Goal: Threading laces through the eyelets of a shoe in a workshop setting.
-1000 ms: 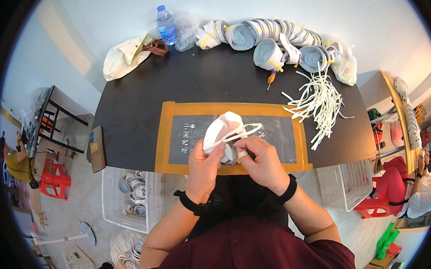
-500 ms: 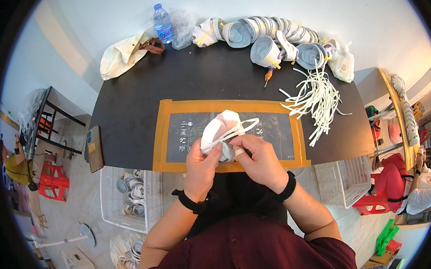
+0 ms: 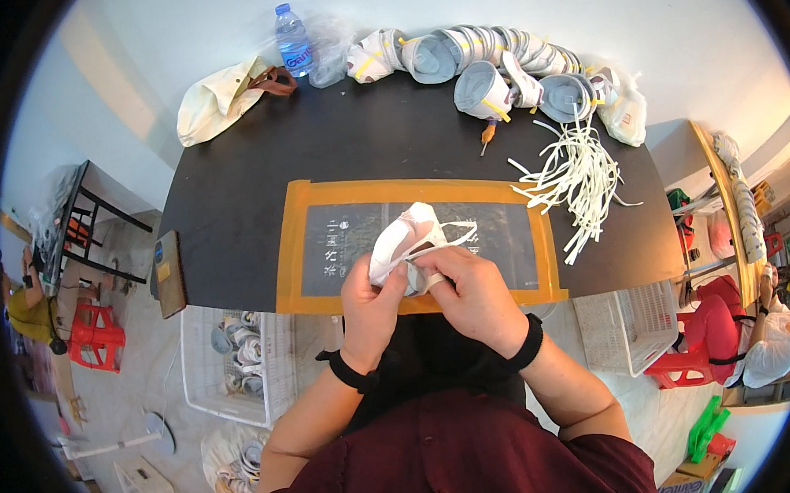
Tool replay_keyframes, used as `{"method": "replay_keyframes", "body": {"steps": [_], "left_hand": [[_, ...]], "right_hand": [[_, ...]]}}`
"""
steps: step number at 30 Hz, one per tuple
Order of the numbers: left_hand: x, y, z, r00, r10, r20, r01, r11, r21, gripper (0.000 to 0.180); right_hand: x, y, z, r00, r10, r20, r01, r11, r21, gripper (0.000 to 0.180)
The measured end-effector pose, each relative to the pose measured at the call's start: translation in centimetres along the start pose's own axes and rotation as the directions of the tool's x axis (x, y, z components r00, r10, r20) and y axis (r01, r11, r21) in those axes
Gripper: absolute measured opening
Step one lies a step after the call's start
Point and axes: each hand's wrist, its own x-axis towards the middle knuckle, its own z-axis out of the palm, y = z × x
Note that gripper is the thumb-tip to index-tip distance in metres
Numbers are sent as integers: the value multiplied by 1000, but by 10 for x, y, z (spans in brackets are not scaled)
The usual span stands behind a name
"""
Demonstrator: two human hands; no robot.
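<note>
A white and grey shoe upper (image 3: 398,237) is held up over the near part of the table. My left hand (image 3: 370,305) is closed around its left side, the thumb pressed against the grey part. My right hand (image 3: 469,289) is closed in a pinch at the other side, fingertips touching the upper. A white shoelace (image 3: 454,232) loops out from the upper to my right fingers. Its pinched end is hidden behind them. Beneath both hands lies a clear sheet (image 3: 321,236), edged with orange-brown tape (image 3: 296,242), on the black table (image 3: 234,187).
A bundle of white laces (image 3: 577,172) spreads at the right, near an awl with an orange handle (image 3: 488,137). Nested shoe uppers (image 3: 435,58) line the back. A bottle (image 3: 293,41), cloth bag (image 3: 217,104) and phone (image 3: 171,276) stand leftward. Crates (image 3: 238,363) flank me; a person (image 3: 718,325) sits right.
My right fingers have shifted slightly against the upper, and the lace loop has changed shape a little. My left hand keeps its hold. The whole view has shifted slightly.
</note>
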Motion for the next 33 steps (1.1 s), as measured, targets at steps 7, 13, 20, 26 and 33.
{"method": "replay_keyframes", "body": {"steps": [7,13,20,26,33], "left_hand": [[7,-2,-8,974,222,40,-219,886,409,14],[7,-3,-9,997,-64,-30,68,985,161,12],[15,-11,-18,1000,11,12,-14,946,324,9],[20,-7,-21,992,-130,12,125,973,193,9],[23,15,-17,936,-353,11,351,933,74,12]], "right_hand": [[21,-16,-9,974,-33,226,117,921,-371,14],[57,-10,-12,901,50,431,102,941,-323,18],[63,-19,1,814,26,580,284,853,-437,19],[84,0,1,794,257,551,-135,958,-252,15],[82,6,4,783,69,618,154,941,-300,13]]}}
